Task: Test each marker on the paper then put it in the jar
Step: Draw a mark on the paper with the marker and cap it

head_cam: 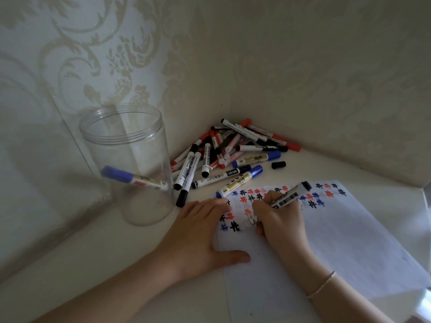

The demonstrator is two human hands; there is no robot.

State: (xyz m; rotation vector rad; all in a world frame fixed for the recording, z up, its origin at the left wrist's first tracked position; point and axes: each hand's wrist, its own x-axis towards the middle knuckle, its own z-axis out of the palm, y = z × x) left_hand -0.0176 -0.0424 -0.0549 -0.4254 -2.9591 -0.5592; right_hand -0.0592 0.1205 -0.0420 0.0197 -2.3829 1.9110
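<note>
One view only, from a wide-angle camera worn on the person's head. It looks forward and down into a corner where two walls (303, 66) meet, close above the table (116, 264). Both forearms enter from the near edge. The paper (349, 241) fills the near right, the jar (130, 164) stands at the left, and the marker pile (233, 145) lies far in the corner. Straight edges bend toward the frame's sides.

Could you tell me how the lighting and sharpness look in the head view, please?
Head view: dim, soft light; the jar throws a faint shadow leftward on the wall; wide-angle bending curves the edges; the paper is brightest; the right hand and its marker are slightly blurred.
</note>
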